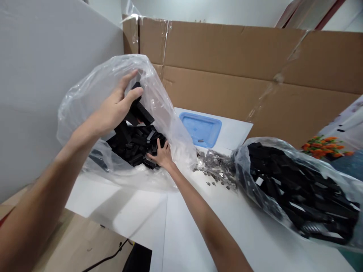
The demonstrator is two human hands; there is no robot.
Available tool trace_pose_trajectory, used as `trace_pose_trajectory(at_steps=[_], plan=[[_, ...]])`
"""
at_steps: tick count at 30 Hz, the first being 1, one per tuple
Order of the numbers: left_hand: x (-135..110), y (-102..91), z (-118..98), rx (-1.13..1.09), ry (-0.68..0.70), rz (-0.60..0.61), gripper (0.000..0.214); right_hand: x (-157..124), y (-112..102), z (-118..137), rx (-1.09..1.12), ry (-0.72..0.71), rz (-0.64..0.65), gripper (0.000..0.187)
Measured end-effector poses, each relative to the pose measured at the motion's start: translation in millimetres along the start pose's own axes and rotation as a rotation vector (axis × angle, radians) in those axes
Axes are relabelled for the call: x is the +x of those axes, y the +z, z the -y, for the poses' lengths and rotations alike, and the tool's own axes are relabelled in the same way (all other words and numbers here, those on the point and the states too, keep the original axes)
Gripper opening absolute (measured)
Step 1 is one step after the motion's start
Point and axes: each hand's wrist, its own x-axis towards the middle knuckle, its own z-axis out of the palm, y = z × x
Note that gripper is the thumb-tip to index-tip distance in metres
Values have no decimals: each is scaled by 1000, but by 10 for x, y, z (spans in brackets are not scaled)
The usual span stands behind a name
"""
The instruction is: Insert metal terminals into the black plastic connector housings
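Observation:
A large clear plastic bag stands with its mouth gaping toward me. Inside lies a heap of small black plastic pieces. My left hand is raised in the bag's opening, closed around several longer black plastic pieces above the heap. Part of its grip is hidden behind the hand. Low at the bag's mouth, my right hand rests against the right side of the heap, fingers spread and holding nothing visible.
Small metal parts, some bagged and some loose, lie right of the bag. Behind them sits a blue tray with a small piece in it. Another bag full of black parts stands at the right. Cardboard walls the back.

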Motion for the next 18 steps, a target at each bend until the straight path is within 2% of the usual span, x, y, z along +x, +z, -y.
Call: trace_pose_trajectory(at_steps=[3,7,10,14,18], plan=[[131,43,128,-45,30,12,64,107,10,23,-5,9,-15,107],[390,64,293,-62,-9,-89,64,203,10,30,-6,-2,-34,107],[527,89,381,-67,-65,-122,65,197,33,68,-9,-7,-80,98],[503,113,443,11,-114,-24,63,70,77,132,-19,-15,-142,72],[302,114,363,170,-76,79,41,-112,85,107,-27,-22,-158,53]])
